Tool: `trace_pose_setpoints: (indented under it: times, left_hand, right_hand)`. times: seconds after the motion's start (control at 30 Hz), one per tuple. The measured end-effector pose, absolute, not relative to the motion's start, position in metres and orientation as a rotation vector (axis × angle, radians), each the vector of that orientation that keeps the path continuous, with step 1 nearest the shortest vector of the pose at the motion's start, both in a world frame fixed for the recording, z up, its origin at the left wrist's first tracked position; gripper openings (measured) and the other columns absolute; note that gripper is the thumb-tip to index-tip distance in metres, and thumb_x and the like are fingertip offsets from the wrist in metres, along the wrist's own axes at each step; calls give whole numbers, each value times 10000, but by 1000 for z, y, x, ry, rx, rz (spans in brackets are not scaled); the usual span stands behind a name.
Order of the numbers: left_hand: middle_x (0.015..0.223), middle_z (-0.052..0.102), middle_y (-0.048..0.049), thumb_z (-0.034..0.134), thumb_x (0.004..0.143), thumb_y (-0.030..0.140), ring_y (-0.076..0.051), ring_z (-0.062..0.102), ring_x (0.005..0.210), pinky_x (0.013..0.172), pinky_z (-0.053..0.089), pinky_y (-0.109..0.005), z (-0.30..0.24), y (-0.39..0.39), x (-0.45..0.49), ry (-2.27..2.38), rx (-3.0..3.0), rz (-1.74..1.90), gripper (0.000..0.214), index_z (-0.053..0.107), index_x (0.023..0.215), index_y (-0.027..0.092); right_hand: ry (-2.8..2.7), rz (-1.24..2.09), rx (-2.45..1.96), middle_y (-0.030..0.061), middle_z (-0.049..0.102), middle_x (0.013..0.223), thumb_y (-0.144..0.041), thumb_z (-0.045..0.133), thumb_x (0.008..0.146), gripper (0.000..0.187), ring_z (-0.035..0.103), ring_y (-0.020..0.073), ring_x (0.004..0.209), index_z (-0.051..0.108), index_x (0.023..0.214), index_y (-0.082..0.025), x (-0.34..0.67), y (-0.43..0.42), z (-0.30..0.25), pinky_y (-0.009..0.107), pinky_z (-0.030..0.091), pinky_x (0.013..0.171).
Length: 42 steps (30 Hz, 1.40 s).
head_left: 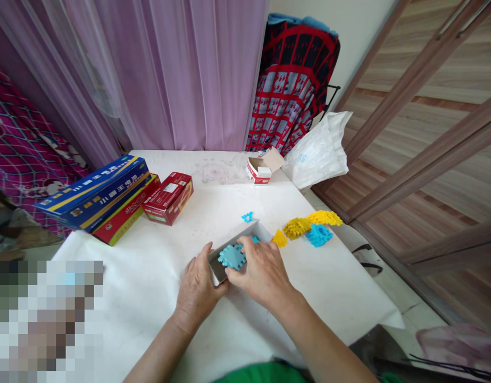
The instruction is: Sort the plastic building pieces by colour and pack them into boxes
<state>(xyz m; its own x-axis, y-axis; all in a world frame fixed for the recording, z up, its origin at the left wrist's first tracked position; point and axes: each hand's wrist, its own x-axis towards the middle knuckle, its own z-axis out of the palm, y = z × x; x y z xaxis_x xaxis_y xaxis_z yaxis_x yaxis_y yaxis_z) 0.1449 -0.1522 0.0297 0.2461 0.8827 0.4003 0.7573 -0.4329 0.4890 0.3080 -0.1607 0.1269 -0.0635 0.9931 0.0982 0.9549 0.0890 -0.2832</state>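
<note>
An open, long white box (215, 272) lies on the table in front of me. My left hand (198, 284) grips its near left end, thumb in front and fingers along the far side. Over the box, my right hand (265, 266) pinches a light-blue toothed plastic piece (231, 256), apparently a stack of interlocking pieces. More blue shows inside the box behind my right fingers. A small blue piece (247, 217) lies just beyond the box. To the right are a yellow piece (280, 239), yellow stacks (297, 228) and a blue stack (319, 234).
Blue and red boxes (105, 194) are piled at the left beside a dark red box (168, 198). A small open red-and-white box (259, 170) stands at the back, next to a white plastic bag (319, 150). The white-covered table (149, 276) ends at the right.
</note>
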Motion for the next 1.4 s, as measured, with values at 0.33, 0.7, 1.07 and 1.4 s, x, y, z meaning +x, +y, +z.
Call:
trace_pose_setpoints:
  times: [0.33,0.7,1.07,1.4]
  left_hand:
    - [1227,627,-147,619,684,179,-285,629,1098,942,505,-454,31,-153,144,1525,2318,940,855,224,1442,171]
    - [1251,616,-168,715,732,390,-298,639,1062,898,525,-453,30,-152,143,1551,2366,980,863,259,1428,159]
    - [1263,604,-180,664,774,445,-300,637,1077,901,525,-450,25,-149,145,1541,2448,956,788,297,1408,154]
    - [1232,619,-175,637,781,422,-305,638,1069,894,526,-464,26,-148,143,1529,2448,938,753,312,1404,151]
  right_hand:
    - [-2223,217,-1962,95,705,872,-493,634,765,422,622,292,897,595,1050,-185,291,-156,117,414,325,854]
    - [-2080,177,-1889,12,732,875,-365,476,925,241,655,186,811,683,897,-245,388,-172,133,299,401,710]
    - [-2604,370,-1437,33,703,921,-156,490,902,299,585,181,894,744,990,-286,348,-146,125,302,390,782]
    - [-2917,648,-1474,9,744,879,-146,585,783,312,660,189,840,767,970,-317,309,-114,143,261,424,670]
